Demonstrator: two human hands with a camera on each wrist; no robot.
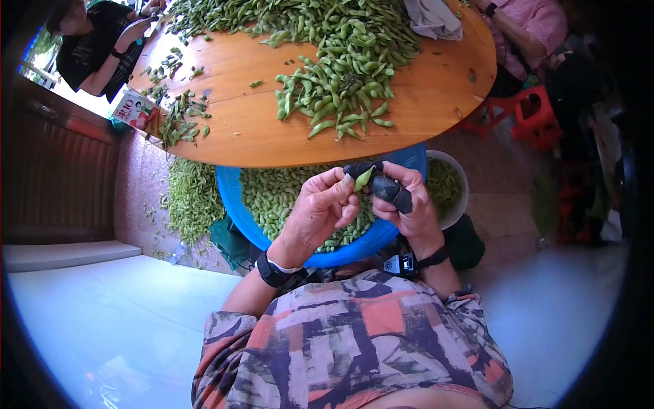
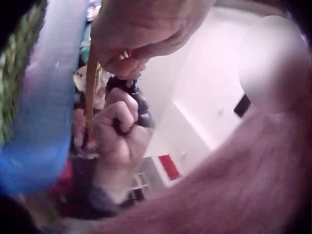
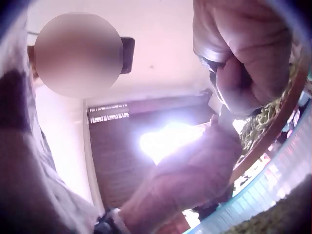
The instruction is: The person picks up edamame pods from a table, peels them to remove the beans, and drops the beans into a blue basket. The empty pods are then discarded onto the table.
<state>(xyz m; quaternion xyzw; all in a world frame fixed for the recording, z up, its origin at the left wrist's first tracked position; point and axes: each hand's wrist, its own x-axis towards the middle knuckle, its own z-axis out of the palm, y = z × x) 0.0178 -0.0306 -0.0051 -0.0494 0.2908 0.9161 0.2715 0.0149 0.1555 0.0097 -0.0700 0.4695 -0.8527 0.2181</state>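
From overhead, the head camera looks down on the left hand [image 1: 317,208], right hand [image 1: 412,201] and blue basin [image 1: 228,198]; both wrist cameras peer upward, close in, sharing hands and basin.

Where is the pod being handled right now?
In the head view, the green pod is mid-picture, between the left hand and right hand, over the blue basin, by the table's edge.

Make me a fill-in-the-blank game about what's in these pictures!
The wide plastic basket of pale green beans is ____.
The round brown table is made of ____.
The hand with black finger coverings is the person's ____ hand.
The plastic stool is ____.

Missing words: blue; wood; right; red.
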